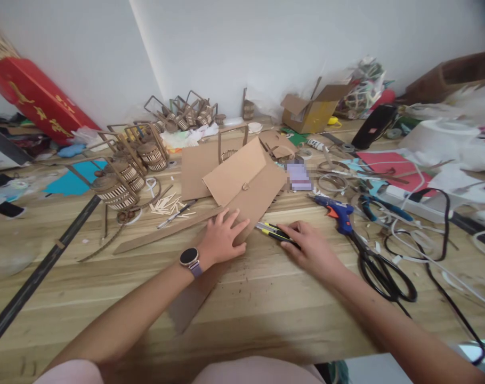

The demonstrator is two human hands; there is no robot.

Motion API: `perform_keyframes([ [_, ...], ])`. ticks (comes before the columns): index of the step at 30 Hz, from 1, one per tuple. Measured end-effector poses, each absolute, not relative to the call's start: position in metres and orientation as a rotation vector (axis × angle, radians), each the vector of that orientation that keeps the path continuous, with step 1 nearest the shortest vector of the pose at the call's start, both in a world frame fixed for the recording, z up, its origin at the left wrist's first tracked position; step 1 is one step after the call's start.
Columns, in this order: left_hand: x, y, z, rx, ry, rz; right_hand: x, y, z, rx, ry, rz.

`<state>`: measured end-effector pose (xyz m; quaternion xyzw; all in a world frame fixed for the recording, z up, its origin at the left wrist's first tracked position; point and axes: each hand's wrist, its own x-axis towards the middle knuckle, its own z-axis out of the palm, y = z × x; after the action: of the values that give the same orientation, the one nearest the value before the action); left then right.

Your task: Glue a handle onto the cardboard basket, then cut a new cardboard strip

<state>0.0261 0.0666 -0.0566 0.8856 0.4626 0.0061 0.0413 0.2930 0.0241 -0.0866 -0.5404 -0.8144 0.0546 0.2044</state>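
My left hand (223, 238), a watch on its wrist, lies with fingers spread on a creased piece of brown cardboard (266, 189). One corner of the cardboard reaches toward me below the hand. To the right, my right hand (306, 246) has its thumb and fingers closed on a black and yellow-green utility knife (271, 231). The knife lies low over the table, its metal end pointing left toward the cardboard edge. A long narrow cardboard strip (146, 238) lies left of my left hand, near a pen-like tool (176, 214) and pale small sticks (170, 204).
On the right are a blue glue gun (338, 210), large black scissors (386, 274), blue-handled pliers (386, 210) and tangled cords. Several small bamboo lanterns (116, 189) stand on the left. An open cardboard box (314, 109) sits at the back. A black strip (46, 272) crosses the left side.
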Motion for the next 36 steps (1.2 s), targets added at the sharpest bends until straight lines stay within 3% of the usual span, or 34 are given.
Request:
perform_keyframes([
  [9, -0.023, 0.071, -0.086, 2.711, 1.068, 0.056, 0.302, 0.037, -0.099, -1.464, -2.312, 0.226],
  [36, -0.024, 0.067, -0.088, 2.694, 1.126, 0.027, 0.293, 0.008, -0.095, -1.42, -2.392, 0.287],
])
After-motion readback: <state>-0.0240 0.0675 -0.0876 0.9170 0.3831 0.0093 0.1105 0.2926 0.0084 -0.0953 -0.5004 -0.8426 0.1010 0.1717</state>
